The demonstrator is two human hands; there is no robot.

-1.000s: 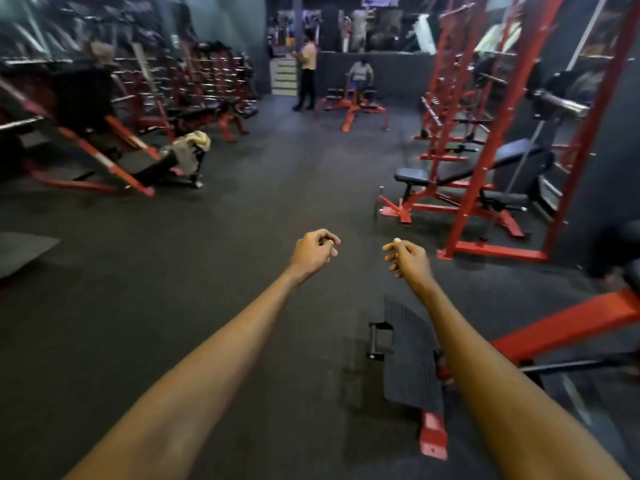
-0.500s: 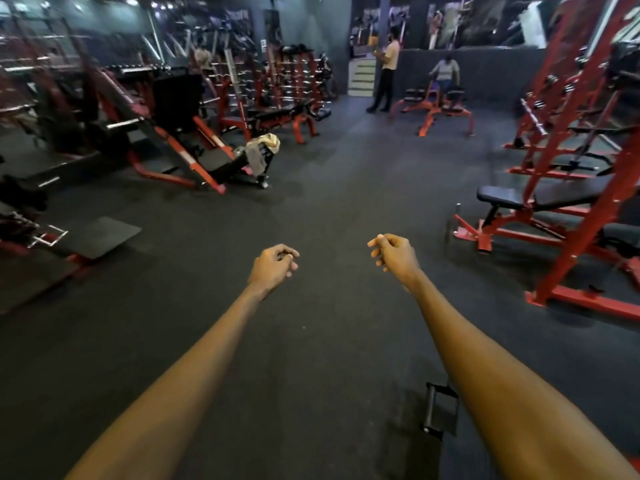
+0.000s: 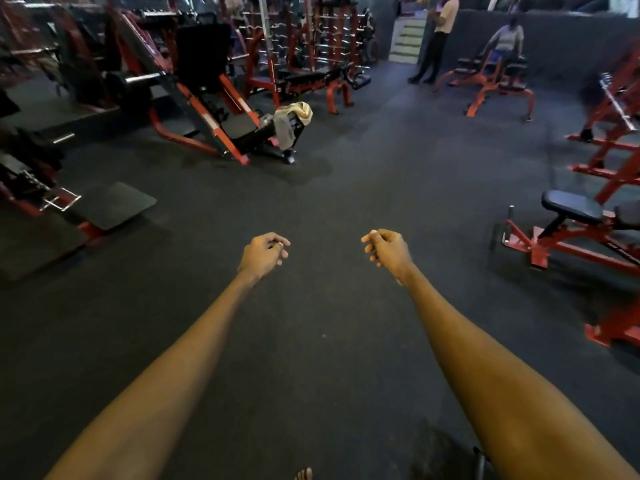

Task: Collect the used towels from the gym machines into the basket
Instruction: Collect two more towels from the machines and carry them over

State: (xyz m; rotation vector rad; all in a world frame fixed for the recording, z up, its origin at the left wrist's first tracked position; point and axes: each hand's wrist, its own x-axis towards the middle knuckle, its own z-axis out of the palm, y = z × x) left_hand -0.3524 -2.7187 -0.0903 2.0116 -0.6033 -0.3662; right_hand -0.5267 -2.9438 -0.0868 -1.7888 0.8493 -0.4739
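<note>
I held both arms extended forward over the dark rubber floor [image 3: 346, 188]. The left hand [image 3: 262, 255] sat at 11 o'clock of frame centre, its fingers [image 3: 281, 244] curled into a loose, narrow fist that gripped nothing. The right hand [image 3: 388, 251] sat at 1 o'clock, level with the left and well apart from it; its fingers [image 3: 370, 241] were likewise curled narrow and held nothing.

The used towels lay far ahead at 11 o'clock, draped over the near end of a red-framed leg press machine [image 3: 221, 112]: a grey towel [image 3: 284, 128] hung down the side, and a yellow towel [image 3: 302, 109] lay bunched on top, touching it. Both were well beyond my hands.

A black incline bench [image 3: 571, 207] on a red frame stood at 3 o'clock. At 1 o'clock, in the background, one person [image 3: 438, 36] stood near some steps [image 3: 407, 39] and another person [image 3: 505, 41] sat on a machine. No basket appeared in view.
</note>
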